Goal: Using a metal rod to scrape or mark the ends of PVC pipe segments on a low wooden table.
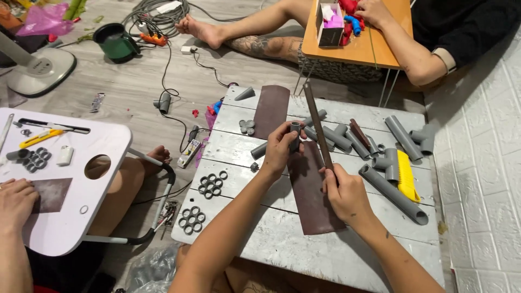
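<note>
A short grey pipe (294,130) is clamped upright in the left hand (279,149). A long file (317,126) is gripped in the right hand (343,190), its axis slanting up-away, just right of the pipe. Sandpaper (310,190) lies beneath on the desk (282,239).

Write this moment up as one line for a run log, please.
left hand: holds short grey pipe piece | right hand: grips long dark file | below: brown sandpaper sheet on grey board table
</note>
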